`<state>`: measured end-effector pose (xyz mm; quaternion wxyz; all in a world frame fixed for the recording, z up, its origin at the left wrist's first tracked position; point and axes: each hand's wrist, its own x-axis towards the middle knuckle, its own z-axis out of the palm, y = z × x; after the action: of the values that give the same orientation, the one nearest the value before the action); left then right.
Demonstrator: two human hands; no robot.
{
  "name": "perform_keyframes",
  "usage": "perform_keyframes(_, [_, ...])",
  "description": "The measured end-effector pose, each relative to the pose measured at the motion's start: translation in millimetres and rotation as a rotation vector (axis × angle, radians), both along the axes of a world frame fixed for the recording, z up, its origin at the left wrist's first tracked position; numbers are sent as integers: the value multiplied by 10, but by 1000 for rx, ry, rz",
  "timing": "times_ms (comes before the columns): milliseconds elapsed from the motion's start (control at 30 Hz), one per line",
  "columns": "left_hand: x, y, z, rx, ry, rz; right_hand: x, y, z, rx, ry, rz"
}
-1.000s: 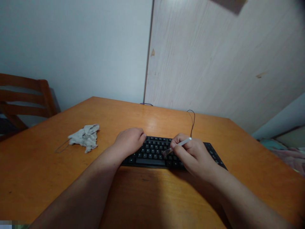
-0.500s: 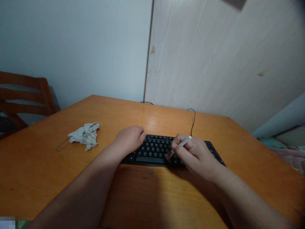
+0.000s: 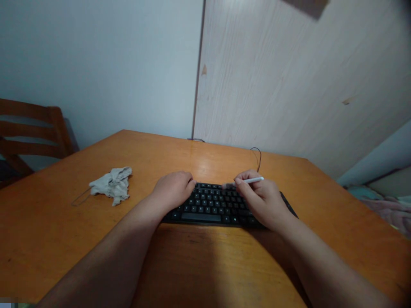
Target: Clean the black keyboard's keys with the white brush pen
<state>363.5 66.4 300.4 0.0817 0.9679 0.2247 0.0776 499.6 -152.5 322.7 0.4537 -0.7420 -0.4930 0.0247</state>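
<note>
In the head view, the keyboard (image 3: 201, 217) lay on the surface (image 3: 192, 261), with a crumpled cloth (image 3: 111, 186) well to its left. The left hand (image 3: 173, 190) rested over the keyboard's left end; whether its hidden fingers gripped could not be told. The right hand (image 3: 263, 196), above the keyboard's right part, was clamped on a white-handled brush (image 3: 256, 180), its blurred tip at the keyboard's far row. The step seemed to be brushing the keys; another stroke would call for a light, low tip and a steadied keyboard.
</note>
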Motion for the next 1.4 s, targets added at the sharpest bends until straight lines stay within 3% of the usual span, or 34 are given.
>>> perform_keyframes(267, [9, 6, -15, -4, -15, -41, 28, 35, -74, -131, -118, 42])
perform_keyframes(1100, [15, 23, -24, -1, 2, -61, -93, -127, 213, -363, -184, 140])
perform_keyframes(1267, [5, 25, -27, -13, -1, -54, -100, -141, 220, -317, -66, 198])
perform_keyframes(1400, [8, 20, -33, -11, -5, -53, -80, -120, 161, -159, 55, 146])
